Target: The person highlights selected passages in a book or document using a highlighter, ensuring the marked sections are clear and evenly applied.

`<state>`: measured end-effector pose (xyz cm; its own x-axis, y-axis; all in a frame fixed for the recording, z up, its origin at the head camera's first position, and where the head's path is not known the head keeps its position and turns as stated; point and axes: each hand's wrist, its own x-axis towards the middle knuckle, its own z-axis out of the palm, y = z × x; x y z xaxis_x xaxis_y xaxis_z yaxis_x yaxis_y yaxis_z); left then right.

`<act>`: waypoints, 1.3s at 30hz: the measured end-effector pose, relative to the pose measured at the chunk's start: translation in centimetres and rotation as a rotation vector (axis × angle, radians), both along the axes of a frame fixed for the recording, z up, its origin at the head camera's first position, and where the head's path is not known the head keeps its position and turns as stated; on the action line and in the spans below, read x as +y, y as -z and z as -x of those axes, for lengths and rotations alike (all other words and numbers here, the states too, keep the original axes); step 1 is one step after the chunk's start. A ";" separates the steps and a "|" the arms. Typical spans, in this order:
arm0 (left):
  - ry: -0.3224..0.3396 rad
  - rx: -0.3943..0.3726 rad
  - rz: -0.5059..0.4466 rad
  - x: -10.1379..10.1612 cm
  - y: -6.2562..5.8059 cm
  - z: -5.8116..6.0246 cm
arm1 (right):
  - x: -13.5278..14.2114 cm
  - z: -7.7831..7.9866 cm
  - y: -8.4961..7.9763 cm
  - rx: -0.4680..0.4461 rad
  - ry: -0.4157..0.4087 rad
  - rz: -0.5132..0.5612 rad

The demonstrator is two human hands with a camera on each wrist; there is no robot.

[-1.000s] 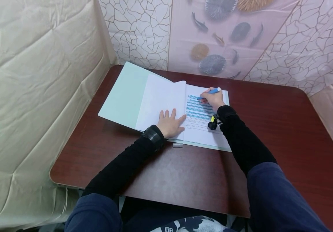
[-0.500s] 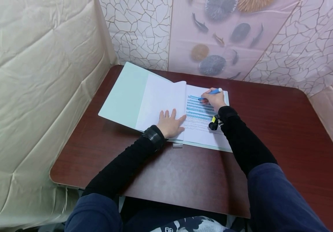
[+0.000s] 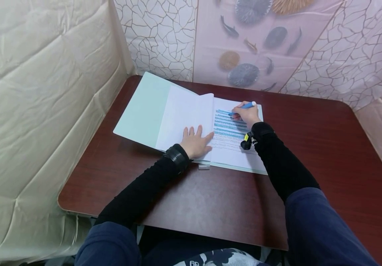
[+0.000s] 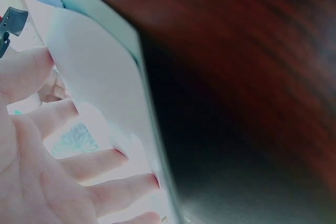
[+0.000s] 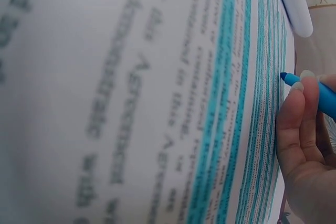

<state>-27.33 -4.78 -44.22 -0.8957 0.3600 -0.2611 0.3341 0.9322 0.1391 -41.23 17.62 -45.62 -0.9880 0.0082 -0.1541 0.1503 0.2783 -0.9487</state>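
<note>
An open folder with a pale green cover (image 3: 141, 111) lies on the table, its printed page (image 3: 227, 155) on the right striped with blue highlighting. My right hand (image 3: 248, 115) pinches a blue highlighter (image 5: 326, 98), the tip right at the upper lines of text in the head view. In the right wrist view the dark blue tip is close to the highlighted rows. My left hand (image 3: 195, 143) rests with spread fingers on the turned blank sheet (image 3: 185, 107), thumb near the fold. The left wrist view shows its fingertips (image 4: 149, 181) against the white paper.
A small grey piece (image 3: 204, 167) lies on the brown table (image 3: 224, 203) just below the folder's lower edge. A patterned wall covering (image 3: 244, 48) stands behind the table, and a pale draped sheet (image 3: 44, 111) hangs at the left.
My right hand has slid slightly to the right along the line with the highlighter. The left hand stays in place on the sheet.
</note>
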 end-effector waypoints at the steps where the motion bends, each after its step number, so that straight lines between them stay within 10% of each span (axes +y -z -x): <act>1: -0.001 -0.002 -0.003 0.0 0.0 0.0 | 0.0 0.0 0.0 -0.001 -0.002 -0.004; 39: -0.012 0.003 -0.003 0.1 0.0 -0.1 | 0.2 -0.7 -0.8 0.002 0.019 -0.022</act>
